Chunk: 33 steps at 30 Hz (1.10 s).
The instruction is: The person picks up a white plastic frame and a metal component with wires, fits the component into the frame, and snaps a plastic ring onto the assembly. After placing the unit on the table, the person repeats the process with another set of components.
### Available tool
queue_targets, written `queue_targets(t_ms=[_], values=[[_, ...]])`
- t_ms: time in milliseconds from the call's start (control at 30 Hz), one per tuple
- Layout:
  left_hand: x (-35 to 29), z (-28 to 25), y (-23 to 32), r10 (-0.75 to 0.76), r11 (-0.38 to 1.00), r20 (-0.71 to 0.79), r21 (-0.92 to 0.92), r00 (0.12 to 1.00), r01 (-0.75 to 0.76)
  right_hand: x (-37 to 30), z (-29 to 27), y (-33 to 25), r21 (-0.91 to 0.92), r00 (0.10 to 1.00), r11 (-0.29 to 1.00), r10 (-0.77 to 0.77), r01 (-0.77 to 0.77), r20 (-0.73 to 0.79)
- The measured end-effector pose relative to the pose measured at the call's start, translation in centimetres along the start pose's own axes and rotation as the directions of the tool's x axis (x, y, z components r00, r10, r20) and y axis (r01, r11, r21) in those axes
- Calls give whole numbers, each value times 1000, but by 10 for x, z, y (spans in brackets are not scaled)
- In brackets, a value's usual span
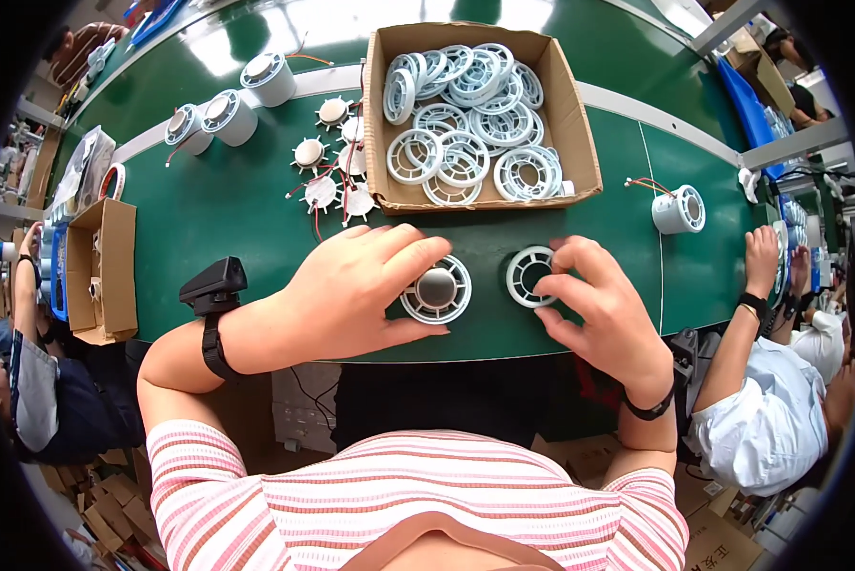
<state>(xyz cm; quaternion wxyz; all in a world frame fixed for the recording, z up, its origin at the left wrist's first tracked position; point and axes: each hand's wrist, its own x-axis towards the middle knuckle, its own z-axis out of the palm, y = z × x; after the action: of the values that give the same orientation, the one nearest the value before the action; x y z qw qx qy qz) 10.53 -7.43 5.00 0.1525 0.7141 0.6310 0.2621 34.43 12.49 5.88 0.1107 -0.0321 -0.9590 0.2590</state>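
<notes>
My left hand point(366, 281) curves around a round white part point(437, 287) with a spoked rim and a grey metal disc at its centre. Thumb and fingers sit on its left side. To the right, my right hand point(594, 305) grips a pale spoked plastic ring point(518, 276) by its right edge; the ring lies low over the green table, and whether it touches is unclear. Just beyond both hands stands a cardboard box point(480, 205) heaped with similar pale blue rings point(480, 76). Each wrist wears a black strap.
Left of the box lie several white motor discs point(321, 193) with red wires. Pale cylinders point(230, 119) stand at the far left, and a wired one point(678, 211) at the right. A small cardboard box point(102, 271) sits left. Other people point(761, 390) work at both sides.
</notes>
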Motion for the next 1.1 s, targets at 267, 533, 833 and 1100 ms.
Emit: queue_targets(t_ms=[267,533,833,1100], values=[[13,-8,23,-279,940,154,-161,948,302,-9,36,-10,147,924,960,271,-239,-269],[11,19,14,-375,539,312,-693,873,479,-10,46,-13,124,951,981,179,-151,-254],[12,23,1,-294,303,417,-813,860,498,33,55,-47,299,941,953,60,45,-332],[12,25,-8,-192,405,393,-803,899,437,37,44,-43,353,980,934,25,47,-199]])
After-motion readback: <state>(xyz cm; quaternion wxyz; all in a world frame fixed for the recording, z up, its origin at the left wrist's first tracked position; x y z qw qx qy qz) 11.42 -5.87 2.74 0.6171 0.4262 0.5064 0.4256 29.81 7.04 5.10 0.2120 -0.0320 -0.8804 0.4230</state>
